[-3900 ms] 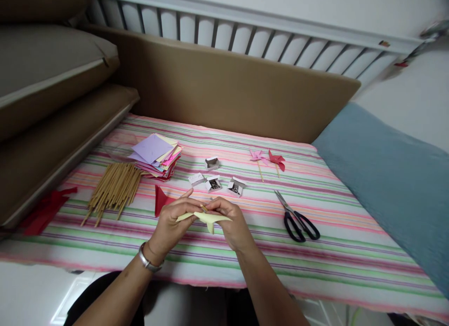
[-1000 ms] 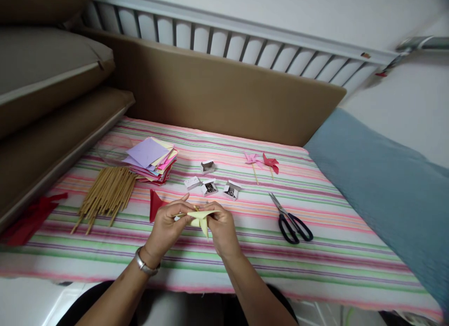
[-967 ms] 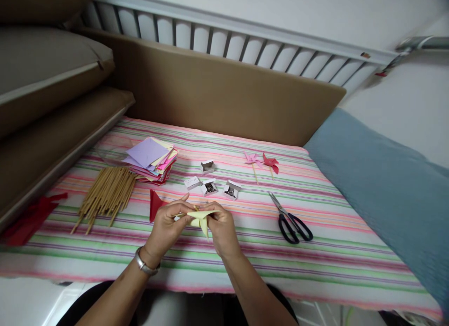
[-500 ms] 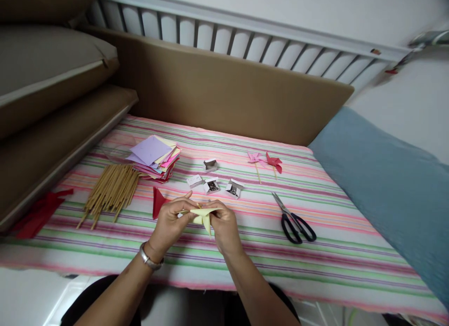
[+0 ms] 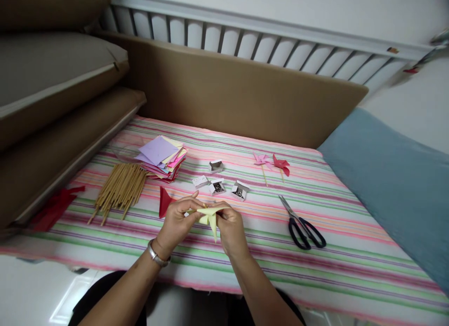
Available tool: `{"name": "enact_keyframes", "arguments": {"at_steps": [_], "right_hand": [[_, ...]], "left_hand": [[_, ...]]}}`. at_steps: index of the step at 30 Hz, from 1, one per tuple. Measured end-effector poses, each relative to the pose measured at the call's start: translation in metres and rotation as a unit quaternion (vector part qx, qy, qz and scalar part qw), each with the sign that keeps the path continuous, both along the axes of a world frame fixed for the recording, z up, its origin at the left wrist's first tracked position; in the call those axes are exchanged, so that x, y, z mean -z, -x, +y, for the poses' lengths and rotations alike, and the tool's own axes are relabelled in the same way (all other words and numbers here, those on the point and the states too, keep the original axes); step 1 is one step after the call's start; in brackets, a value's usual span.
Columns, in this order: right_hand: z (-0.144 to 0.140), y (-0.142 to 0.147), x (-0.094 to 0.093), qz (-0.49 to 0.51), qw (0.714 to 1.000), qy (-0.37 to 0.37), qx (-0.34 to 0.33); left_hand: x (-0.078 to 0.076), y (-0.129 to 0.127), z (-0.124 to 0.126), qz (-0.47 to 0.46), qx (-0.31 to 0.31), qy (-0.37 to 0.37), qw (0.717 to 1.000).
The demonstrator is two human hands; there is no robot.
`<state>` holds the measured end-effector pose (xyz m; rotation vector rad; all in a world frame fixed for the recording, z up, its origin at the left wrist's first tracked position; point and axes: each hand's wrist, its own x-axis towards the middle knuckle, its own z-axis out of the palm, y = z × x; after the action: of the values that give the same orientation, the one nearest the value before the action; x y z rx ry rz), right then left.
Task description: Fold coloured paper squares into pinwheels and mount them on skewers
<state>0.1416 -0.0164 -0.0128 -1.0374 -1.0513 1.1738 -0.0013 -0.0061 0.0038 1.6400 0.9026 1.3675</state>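
Note:
Both hands hold a pale yellow folded paper pinwheel (image 5: 210,216) just above the striped cloth (image 5: 315,270). My left hand (image 5: 178,220), with a metal watch at the wrist, pinches its left side. My right hand (image 5: 229,228) pinches its right side, fingers closed at the centre. A thin wooden stick end shows between the fingertips. A red folded paper piece (image 5: 164,200) lies just left of my left hand.
A bundle of wooden sticks (image 5: 121,190) and a stack of coloured paper squares (image 5: 162,156) lie at the left. Small open boxes of pins (image 5: 224,185) sit beyond the hands. Two finished pinwheels (image 5: 271,163) and black scissors (image 5: 302,225) lie to the right. A blue cushion (image 5: 389,185) borders the cloth.
The hands stay together on the yellow pinwheel and have turned it a little; the paper now looks more folded up. The camera view has shifted slightly.

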Motion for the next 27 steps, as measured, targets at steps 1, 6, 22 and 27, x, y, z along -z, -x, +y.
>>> {"name": "enact_keyframes", "arguments": {"at_steps": [1, 6, 22, 27], "right_hand": [[0.000, 0.000, 0.000, -0.001, 1.000, 0.001, 0.001], [0.001, 0.000, 0.000, -0.001, 1.000, 0.007, 0.006], [0.003, 0.003, -0.009, -0.005, 0.997, 0.072, -0.031], [0.004, -0.012, -0.012, -0.081, 0.981, 0.112, -0.138]], "left_hand": [[0.000, 0.000, 0.000, 0.000, -0.001, 0.002, 1.000], [0.001, 0.000, 0.000, -0.007, -0.010, 0.007, 1.000], [0.008, 0.002, 0.009, -0.048, -0.019, 0.113, 0.992], [0.011, 0.012, 0.021, -0.147, -0.070, 0.247, 0.955]]}}
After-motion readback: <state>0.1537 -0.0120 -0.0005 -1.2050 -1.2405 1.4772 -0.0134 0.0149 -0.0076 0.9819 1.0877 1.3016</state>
